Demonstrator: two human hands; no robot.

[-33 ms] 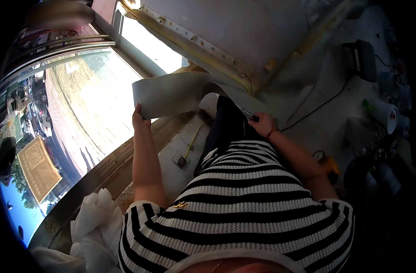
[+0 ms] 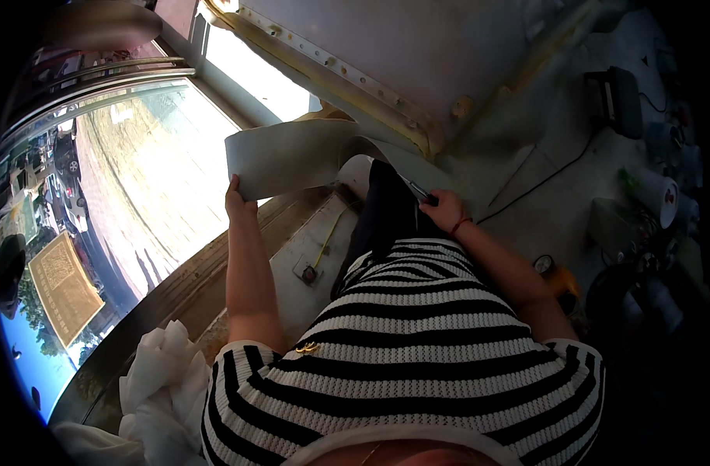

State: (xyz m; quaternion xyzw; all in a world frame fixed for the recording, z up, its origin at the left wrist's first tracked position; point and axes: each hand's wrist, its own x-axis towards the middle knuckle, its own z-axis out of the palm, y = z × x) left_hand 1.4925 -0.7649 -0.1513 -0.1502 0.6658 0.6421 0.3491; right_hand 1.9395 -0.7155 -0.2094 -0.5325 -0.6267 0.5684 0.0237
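Observation:
A wide, pale grey flexible strip (image 2: pixel 285 159) curves across in front of me and folds back over itself near my dark trousers. My left hand (image 2: pixel 240 199) pinches its lower left corner, with the thumb showing on the near face. Lower right of the fold, my right hand (image 2: pixel 445 210) is closed round a slim tool with a dark handle and a bright metal shaft (image 2: pixel 419 189). The shaft points up and left toward the strip's folded part. Its tip is too small to make out, so I cannot tell whether it touches the strip.
A tape measure (image 2: pixel 309 273) with its yellow blade out lies on a pale surface left of my legs. White crumpled cloth (image 2: pixel 165 373) sits at lower left, beside a window. Ahead stands a large panel with a drilled edge strip (image 2: pixel 332 64). A black cable (image 2: pixel 541 185) crosses the right side.

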